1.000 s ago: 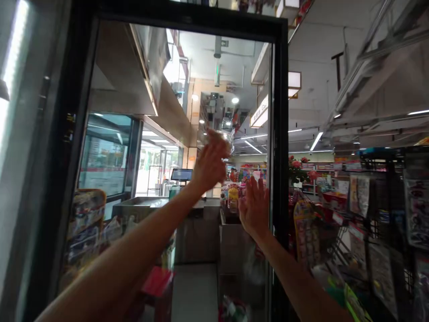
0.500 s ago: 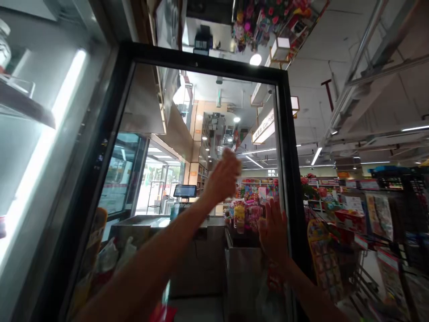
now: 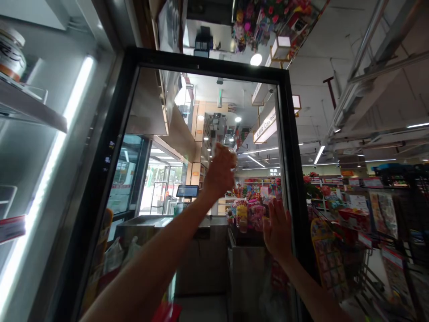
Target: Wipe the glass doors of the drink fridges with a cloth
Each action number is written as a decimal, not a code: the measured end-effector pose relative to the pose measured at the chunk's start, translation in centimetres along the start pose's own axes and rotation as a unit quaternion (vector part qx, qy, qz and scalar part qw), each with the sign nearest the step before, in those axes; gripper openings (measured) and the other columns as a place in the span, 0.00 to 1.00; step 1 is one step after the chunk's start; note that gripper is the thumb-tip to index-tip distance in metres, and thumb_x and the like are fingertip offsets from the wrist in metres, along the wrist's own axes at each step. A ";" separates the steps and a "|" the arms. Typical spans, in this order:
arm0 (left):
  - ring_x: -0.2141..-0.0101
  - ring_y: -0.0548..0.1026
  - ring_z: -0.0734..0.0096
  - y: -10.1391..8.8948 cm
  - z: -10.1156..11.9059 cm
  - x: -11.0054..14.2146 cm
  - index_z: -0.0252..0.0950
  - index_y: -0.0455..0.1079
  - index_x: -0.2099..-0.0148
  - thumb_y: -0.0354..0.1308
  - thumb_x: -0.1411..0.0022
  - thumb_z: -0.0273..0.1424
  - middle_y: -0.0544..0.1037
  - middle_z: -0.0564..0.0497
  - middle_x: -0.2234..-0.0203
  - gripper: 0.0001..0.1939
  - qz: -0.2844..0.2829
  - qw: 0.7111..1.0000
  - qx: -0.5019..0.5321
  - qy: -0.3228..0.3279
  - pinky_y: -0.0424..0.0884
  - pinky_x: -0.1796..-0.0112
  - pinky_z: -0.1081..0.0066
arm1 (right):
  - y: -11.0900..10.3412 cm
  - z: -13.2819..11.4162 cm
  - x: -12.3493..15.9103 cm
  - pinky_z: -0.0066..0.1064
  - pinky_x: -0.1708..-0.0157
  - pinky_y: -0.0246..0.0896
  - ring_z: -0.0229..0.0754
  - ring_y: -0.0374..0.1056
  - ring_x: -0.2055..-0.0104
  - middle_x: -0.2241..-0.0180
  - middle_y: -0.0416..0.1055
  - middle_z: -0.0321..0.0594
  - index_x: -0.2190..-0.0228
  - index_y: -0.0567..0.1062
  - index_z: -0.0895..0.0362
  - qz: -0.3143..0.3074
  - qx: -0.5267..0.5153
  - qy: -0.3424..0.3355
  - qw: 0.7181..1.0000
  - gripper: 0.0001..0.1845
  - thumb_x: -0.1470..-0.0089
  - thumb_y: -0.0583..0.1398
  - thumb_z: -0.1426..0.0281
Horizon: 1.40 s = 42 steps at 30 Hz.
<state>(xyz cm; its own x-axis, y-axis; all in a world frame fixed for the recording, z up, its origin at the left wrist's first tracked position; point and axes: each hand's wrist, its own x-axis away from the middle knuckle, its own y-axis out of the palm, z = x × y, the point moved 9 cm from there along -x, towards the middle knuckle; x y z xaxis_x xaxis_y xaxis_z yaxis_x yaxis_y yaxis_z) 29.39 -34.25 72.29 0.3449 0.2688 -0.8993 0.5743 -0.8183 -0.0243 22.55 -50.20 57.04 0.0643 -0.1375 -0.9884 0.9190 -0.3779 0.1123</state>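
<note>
A glass door (image 3: 201, 112) with a black frame (image 3: 208, 65) stands swung out in front of me. My left hand (image 3: 219, 172) is raised to the middle of the pane with its fingers curled closed against it. Whatever it may hold is hidden; a pale, crinkled patch shows by the fingertips. Lower down on the right, my right hand (image 3: 279, 230) lies flat on the pane beside the frame's right side, fingers stretched out and holding nothing.
At left is a lit cabinet with a shelf (image 3: 30, 100), a jar (image 3: 11, 53) and a light strip (image 3: 63, 116). Through the glass show a checkout counter (image 3: 197, 230) and a screen (image 3: 187, 191). Goods racks (image 3: 385, 210) stand to the right.
My left hand has shifted slightly left and down on the pane, its fingers curled more. The right hand stays flat at the same spot. The view has moved slightly.
</note>
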 end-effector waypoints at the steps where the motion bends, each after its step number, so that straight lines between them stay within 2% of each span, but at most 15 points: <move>1: 0.38 0.49 0.61 1.6 3.6 0.9 0.30 0.51 0.39 0.43 0.39 0.27 0.57 0.44 0.40 0.25 -0.025 0.998 0.014 0.057 0.51 0.41 0.56 | -0.1 0.0 -0.1 0.50 0.40 0.43 0.46 0.41 0.35 0.37 0.48 0.47 0.38 0.40 0.55 0.001 0.000 -0.003 1.000 0.34 0.43 0.47 0.70; 4: 0.39 0.51 0.63 3.3 8.2 3.7 0.33 0.52 0.39 0.43 0.39 0.29 0.57 0.47 0.40 0.26 -0.072 0.986 0.032 0.148 0.52 0.41 0.59 | -0.4 -0.1 -0.2 0.49 0.40 0.42 0.45 0.42 0.35 0.38 0.48 0.47 0.38 0.40 0.55 0.003 -0.006 -0.010 1.000 0.34 0.43 0.47 0.71; 9: 0.38 0.46 0.58 -3.6 -7.6 5.9 0.27 0.50 0.39 0.42 0.38 0.29 0.53 0.41 0.39 0.25 0.011 0.987 -0.051 -0.154 0.48 0.41 0.54 | 0.3 0.1 -0.1 0.48 0.40 0.42 0.45 0.42 0.35 0.37 0.47 0.46 0.38 0.41 0.55 -0.004 -0.010 0.000 1.000 0.34 0.44 0.47 0.70; 11: 0.38 0.44 0.55 -5.4 -10.6 7.6 0.23 0.48 0.38 0.40 0.36 0.29 0.50 0.37 0.38 0.26 0.042 0.973 -0.070 -0.217 0.46 0.40 0.53 | 0.8 0.1 0.0 0.48 0.40 0.42 0.46 0.42 0.35 0.37 0.47 0.47 0.38 0.41 0.55 -0.007 -0.006 0.005 1.000 0.34 0.44 0.48 0.69; 18: 0.39 0.52 0.65 0.5 1.1 13.7 0.37 0.55 0.39 0.44 0.39 0.30 0.60 0.48 0.41 0.25 -0.175 0.978 0.020 0.115 0.50 0.40 0.62 | 1.6 0.3 0.2 0.46 0.40 0.42 0.45 0.43 0.35 0.38 0.50 0.48 0.38 0.44 0.57 -0.001 -0.007 0.009 1.000 0.33 0.43 0.48 0.69; 22: 0.39 0.50 0.58 -5.6 -10.0 13.5 0.30 0.52 0.40 0.42 0.39 0.28 0.57 0.41 0.40 0.25 -0.027 0.985 -0.061 -0.160 0.50 0.42 0.53 | 1.8 0.4 0.2 0.47 0.40 0.40 0.46 0.42 0.35 0.38 0.49 0.48 0.38 0.44 0.57 -0.005 -0.012 0.015 1.000 0.33 0.43 0.48 0.69; 24: 0.38 0.43 0.51 -7.8 -12.8 13.7 0.23 0.45 0.38 0.40 0.38 0.28 0.49 0.35 0.38 0.27 0.052 0.964 -0.085 -0.247 0.45 0.42 0.46 | 1.9 0.4 0.2 0.48 0.40 0.39 0.46 0.41 0.35 0.37 0.47 0.48 0.38 0.44 0.57 -0.011 -0.018 0.021 1.000 0.32 0.43 0.47 0.69; 26: 0.37 0.43 0.54 -6.3 -10.0 13.5 0.25 0.46 0.38 0.41 0.38 0.27 0.49 0.37 0.38 0.27 0.037 0.974 -0.066 -0.211 0.45 0.41 0.49 | 1.9 0.4 0.1 0.48 0.40 0.39 0.46 0.40 0.35 0.37 0.47 0.48 0.38 0.45 0.57 -0.016 -0.026 0.027 0.999 0.32 0.43 0.47 0.68; 29: 0.40 0.55 0.72 -0.7 1.7 14.7 0.42 0.58 0.42 0.47 0.41 0.29 0.64 0.55 0.43 0.23 -0.067 0.997 0.005 -0.033 0.54 0.42 0.70 | 1.7 0.3 0.1 0.48 0.39 0.38 0.46 0.39 0.35 0.38 0.49 0.49 0.39 0.47 0.58 -0.016 -0.029 0.036 0.999 0.30 0.42 0.46 0.68; 31: 0.40 0.54 0.70 2.2 9.5 17.0 0.40 0.57 0.40 0.46 0.39 0.30 0.62 0.52 0.42 0.24 -0.130 0.985 0.038 0.111 0.52 0.41 0.67 | 1.5 0.3 0.1 0.48 0.39 0.39 0.46 0.40 0.35 0.38 0.50 0.50 0.40 0.49 0.59 -0.016 -0.032 0.035 0.999 0.29 0.42 0.46 0.68; 33: 0.39 0.52 0.69 3.0 12.2 18.8 0.38 0.54 0.39 0.44 0.38 0.31 0.60 0.50 0.41 0.24 -0.144 0.975 0.039 0.167 0.51 0.41 0.64 | 1.3 0.3 0.1 0.48 0.39 0.40 0.45 0.40 0.35 0.39 0.51 0.49 0.40 0.50 0.58 -0.019 -0.041 0.032 0.998 0.29 0.42 0.45 0.69; 35: 0.39 0.52 0.68 1.8 9.0 19.0 0.38 0.55 0.39 0.44 0.37 0.30 0.61 0.50 0.42 0.24 -0.111 0.986 0.009 0.128 0.52 0.42 0.64 | 1.1 0.4 0.0 0.47 0.40 0.41 0.45 0.40 0.35 0.39 0.51 0.49 0.40 0.49 0.58 -0.013 -0.051 0.028 0.998 0.29 0.42 0.45 0.69; 38: 0.40 0.53 0.60 -2.5 -2.8 18.6 0.33 0.58 0.41 0.44 0.38 0.30 0.62 0.44 0.42 0.22 -0.032 0.996 -0.058 -0.066 0.53 0.42 0.59 | 0.6 0.3 0.0 0.49 0.40 0.42 0.46 0.40 0.35 0.38 0.49 0.48 0.40 0.50 0.56 0.008 -0.055 0.025 0.998 0.29 0.42 0.46 0.70; 40: 0.39 0.51 0.51 -6.3 -10.7 19.9 0.26 0.55 0.41 0.44 0.37 0.31 0.56 0.37 0.40 0.24 0.051 0.967 -0.088 -0.235 0.52 0.43 0.50 | 0.3 0.1 0.0 0.49 0.41 0.43 0.47 0.39 0.35 0.37 0.45 0.48 0.40 0.49 0.55 0.017 -0.054 0.020 0.998 0.29 0.43 0.47 0.70; 42: 0.39 0.47 0.43 -9.0 -14.3 21.8 0.19 0.50 0.39 0.42 0.36 0.32 0.49 0.29 0.39 0.27 0.124 0.932 -0.103 -0.323 0.48 0.45 0.41 | -0.1 -0.1 0.0 0.50 0.41 0.43 0.47 0.39 0.35 0.36 0.43 0.47 0.40 0.48 0.54 0.023 -0.055 0.015 0.998 0.30 0.42 0.47 0.70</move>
<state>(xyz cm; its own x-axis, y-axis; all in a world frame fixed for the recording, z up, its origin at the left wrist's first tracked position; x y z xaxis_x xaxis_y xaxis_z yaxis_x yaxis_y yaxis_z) 42.37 -13.77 59.16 0.0037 -0.3325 -0.9431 0.6894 -0.6822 0.2433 22.49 -50.05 56.99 0.1181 -0.1246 -0.9852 0.9516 -0.2694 0.1482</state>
